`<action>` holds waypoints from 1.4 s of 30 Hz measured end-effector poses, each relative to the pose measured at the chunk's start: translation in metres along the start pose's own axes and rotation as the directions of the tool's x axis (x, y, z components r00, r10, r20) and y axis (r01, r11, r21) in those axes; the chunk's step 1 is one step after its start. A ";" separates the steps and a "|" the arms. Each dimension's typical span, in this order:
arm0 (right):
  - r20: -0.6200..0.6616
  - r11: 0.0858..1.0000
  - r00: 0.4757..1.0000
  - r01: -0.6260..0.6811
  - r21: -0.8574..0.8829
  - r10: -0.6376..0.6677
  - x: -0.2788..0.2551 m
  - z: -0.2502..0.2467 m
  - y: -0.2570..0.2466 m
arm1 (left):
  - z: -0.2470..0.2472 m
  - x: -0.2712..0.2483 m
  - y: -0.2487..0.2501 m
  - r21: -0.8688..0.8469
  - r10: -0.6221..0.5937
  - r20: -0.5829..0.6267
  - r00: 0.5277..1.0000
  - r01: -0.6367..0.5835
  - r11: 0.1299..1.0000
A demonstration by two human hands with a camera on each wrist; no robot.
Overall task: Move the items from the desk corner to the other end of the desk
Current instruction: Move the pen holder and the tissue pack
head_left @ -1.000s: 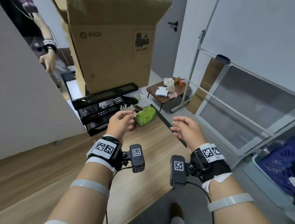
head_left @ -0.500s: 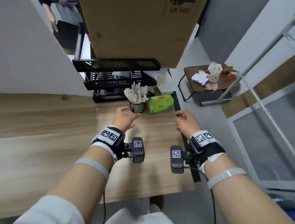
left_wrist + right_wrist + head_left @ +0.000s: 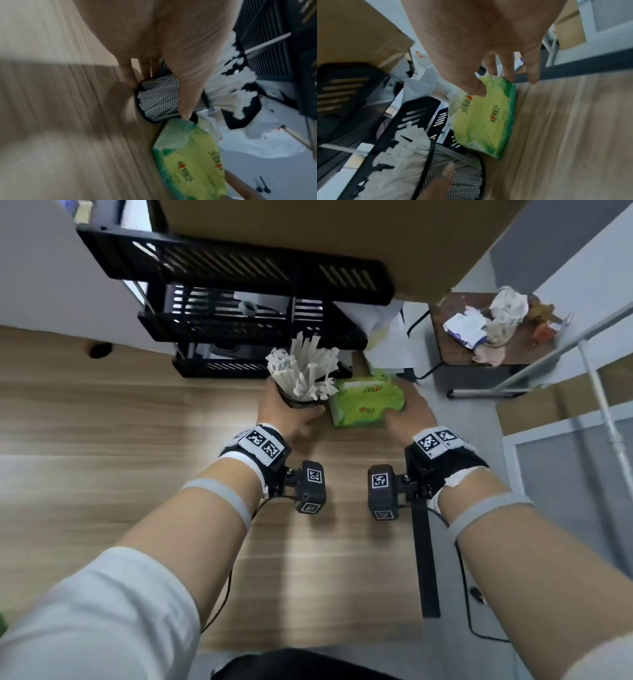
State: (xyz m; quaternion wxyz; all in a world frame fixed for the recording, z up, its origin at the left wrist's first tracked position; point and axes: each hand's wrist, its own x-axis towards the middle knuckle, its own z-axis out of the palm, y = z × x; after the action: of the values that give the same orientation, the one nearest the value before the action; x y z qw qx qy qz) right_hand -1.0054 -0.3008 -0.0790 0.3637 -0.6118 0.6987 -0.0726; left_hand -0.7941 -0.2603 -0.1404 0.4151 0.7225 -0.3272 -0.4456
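- Left hand [image 3: 286,415] wraps the black mesh cup of white paper sticks [image 3: 301,378] at the wooden desk [image 3: 137,446] corner.
- Right hand [image 3: 409,412] pinches the green soft tissue pack [image 3: 366,402] just beside it.

L wrist cam, motion-blurred. Left hand [image 3: 171,40] wraps black mesh cup [image 3: 159,98]: thumb down its near side, fingers [image 3: 128,73] round the far side. Cup full of white sticks [image 3: 231,86], bottom rim on/near wooden desk [image 3: 60,121] – contact can't be confirmed. Green tissue pack [image 3: 188,162] right beside cup, touching its rim at thumb tip; another hand's fingers [image 3: 240,186] at pack's lower edge. Black slotted rack [image 3: 267,40] behind. White paper/plastic [image 3: 274,146] on grey floor past desk edge.
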 end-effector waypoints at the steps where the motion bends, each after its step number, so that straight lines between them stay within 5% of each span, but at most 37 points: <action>1: -0.003 0.999 1.000 -0.030 -0.012 0.030 0.006 0.003 0.002 | 0.002 0.002 0.000 -0.003 0.021 0.004 1.000 -0.021 1.000; 8: -0.088 0.991 0.995 -0.058 -0.123 0.048 0.000 0.018 0.022 | -0.003 -0.001 -0.010 0.025 0.075 0.025 0.997 -0.075 0.997; 13: -0.135 0.998 0.989 -0.057 -0.001 0.056 -0.030 0.009 0.030 | -0.017 -0.035 -0.009 0.001 0.070 -0.021 0.997 -0.070 0.998; 20: -0.200 0.980 0.976 0.115 0.165 -0.081 -0.097 -0.003 0.001 | -0.063 -0.115 0.029 -0.174 0.154 -0.205 0.966 -0.191 0.966; 28: -0.187 0.857 0.898 0.437 0.273 -0.398 -0.209 0.027 -0.092 | -0.188 -0.245 0.057 -0.228 0.230 -0.479 0.847 -0.373 0.899; 42: -0.123 0.647 0.700 0.702 0.298 -0.703 -0.385 0.137 -0.294 | -0.453 -0.397 0.023 -0.227 0.201 -0.793 0.576 -0.584 0.780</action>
State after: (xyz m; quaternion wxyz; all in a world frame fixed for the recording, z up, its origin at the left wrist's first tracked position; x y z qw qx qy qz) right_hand -0.6930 0.0247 0.1434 0.4032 -0.7664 0.3845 -0.3197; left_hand -0.5360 0.2040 0.1455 0.7610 0.6207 -0.1727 -0.0755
